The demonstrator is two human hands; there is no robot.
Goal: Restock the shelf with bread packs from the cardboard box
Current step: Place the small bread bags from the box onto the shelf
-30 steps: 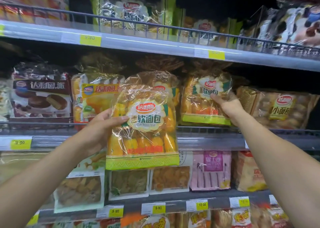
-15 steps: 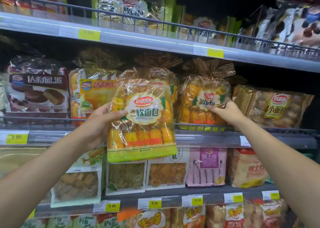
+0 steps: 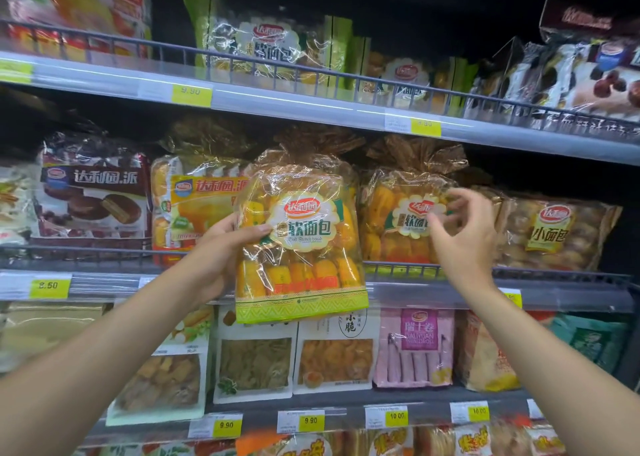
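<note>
My left hand (image 3: 221, 247) grips the left edge of a clear bread pack (image 3: 301, 234) with yellow rolls and a green bottom band, holding it upright in front of the middle shelf (image 3: 450, 293). A second, matching bread pack (image 3: 398, 213) stands on that shelf just to the right, behind the wire rail. In front of this pack's right side hovers my right hand (image 3: 464, 234), fingers spread and curled, holding nothing. The cardboard box is out of view.
A chocolate pie bag (image 3: 93, 196) and an orange pie bag (image 3: 197, 202) sit left on the middle shelf, a small-bread bag (image 3: 554, 234) on the right. The upper shelf (image 3: 277, 99) and lower shelf (image 3: 311, 410) carry more packs behind rails and price tags.
My right hand has let go of the bread pack on the shelf and opened, pulling back a little. The left hand still holds its pack, now slightly higher against the shelf.
</note>
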